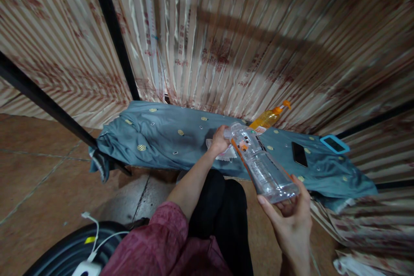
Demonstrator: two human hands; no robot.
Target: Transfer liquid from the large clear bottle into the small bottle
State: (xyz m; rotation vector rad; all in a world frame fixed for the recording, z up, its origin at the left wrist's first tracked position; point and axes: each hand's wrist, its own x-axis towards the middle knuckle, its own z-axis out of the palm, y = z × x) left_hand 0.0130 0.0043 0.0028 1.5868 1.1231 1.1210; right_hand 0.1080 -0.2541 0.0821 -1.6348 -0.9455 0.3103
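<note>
A large clear plastic bottle (258, 159) with orange and black print lies tilted between my two hands, its neck toward the far left and its base toward me. My right hand (287, 215) grips the base, thumb on the near side and fingers round the far side. At the neck end, my left hand (220, 140) is closed around the bottle's top; its fingertips are partly hidden. Under that hand a white lacy-edged piece (229, 153) rests on the cloth. Just behind the clear bottle is an orange pump bottle (267, 118) holding yellow liquid, partly covered by it.
A narrow bench under blue-green cloth (161, 138) runs across in front of me. A dark phone (299, 154) and a blue-framed device (334, 144) lie at its right. Black poles (113, 30) and striped curtains (226, 43) surround it. A black round object (61, 250) with white cables sits lower left.
</note>
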